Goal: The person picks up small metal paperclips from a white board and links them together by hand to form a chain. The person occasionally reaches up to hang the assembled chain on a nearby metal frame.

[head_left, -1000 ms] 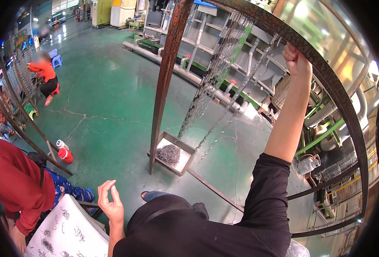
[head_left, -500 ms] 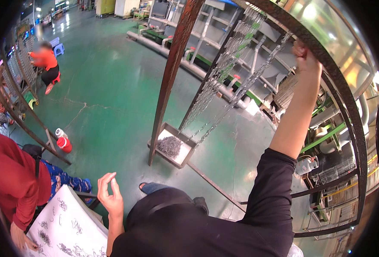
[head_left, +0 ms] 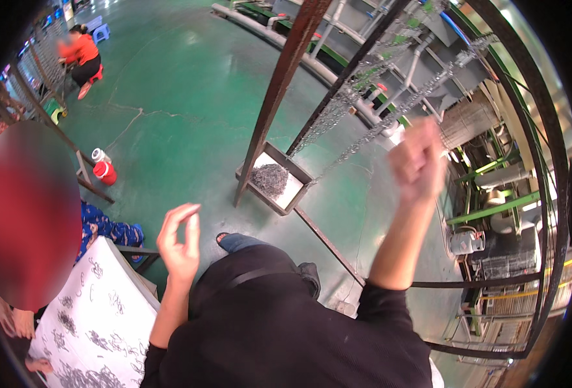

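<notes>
My left hand (head_left: 178,240) is raised beside the white work surface, thumb and fingertips drawn together in a pinch. Anything between the tips is too small to make out. Motion smears my right hand (head_left: 418,160), held up in front of the rack; its fingers look curled, but what they hold, if anything, does not show. Beyond it, chain-like strands of small shiny metal pieces (head_left: 389,139) hang slanting from the rack. Below them, a shallow tray (head_left: 290,202) holds a heap of small dark metal pieces (head_left: 270,179).
Rusty metal bars (head_left: 279,97) frame the rack around me. On my left, a co-worker in red (head_left: 27,213) leans over the white work surface (head_left: 95,301), strewn with small dark pieces. A red jug (head_left: 105,172) stands on the green floor. Farther off, a person in orange (head_left: 82,52) sits low.
My right hand has come down and left from the rack's upper bar. My left hand keeps its pinch, slightly higher. The co-worker in red has leaned further into view, and the hanging strands have shifted.
</notes>
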### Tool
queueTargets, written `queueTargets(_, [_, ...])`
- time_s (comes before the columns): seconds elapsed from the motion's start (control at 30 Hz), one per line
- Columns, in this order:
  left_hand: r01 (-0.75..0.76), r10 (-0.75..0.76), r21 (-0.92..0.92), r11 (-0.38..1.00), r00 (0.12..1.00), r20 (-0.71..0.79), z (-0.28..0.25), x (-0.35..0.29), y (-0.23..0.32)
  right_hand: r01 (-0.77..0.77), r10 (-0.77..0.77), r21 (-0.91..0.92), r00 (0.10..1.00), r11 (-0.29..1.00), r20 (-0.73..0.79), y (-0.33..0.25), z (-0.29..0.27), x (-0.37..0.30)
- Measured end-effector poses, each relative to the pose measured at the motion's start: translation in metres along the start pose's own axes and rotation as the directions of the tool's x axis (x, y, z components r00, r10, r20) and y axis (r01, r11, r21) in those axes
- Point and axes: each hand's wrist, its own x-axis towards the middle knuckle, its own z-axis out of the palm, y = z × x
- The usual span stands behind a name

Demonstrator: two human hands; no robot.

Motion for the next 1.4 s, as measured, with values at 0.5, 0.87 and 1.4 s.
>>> queueTargets(0.5, [-0.041,0.085,-0.124,0.991,0.925,0.371,0.043,0.033,0.021,-0.561,0.539,0.184,0.827,0.807,0.158,0.167,0.008,-0.061])
queueTargets(0.87, [0.421,-0.418,0.035,0.907,0.883,0.213,-0.020,-0.033,-0.060,-0.725,0.582,-0.169,0.650,0.667,-0.489,0.336,-0.130,-0.128])
queueTargets(1.4, [0.394,-0.425,0.190,0.899,0.888,0.172,-0.025,-0.039,-0.060,-0.436,0.011,-0.380,0.669,0.816,-0.743,0.422,-0.189,-0.063])
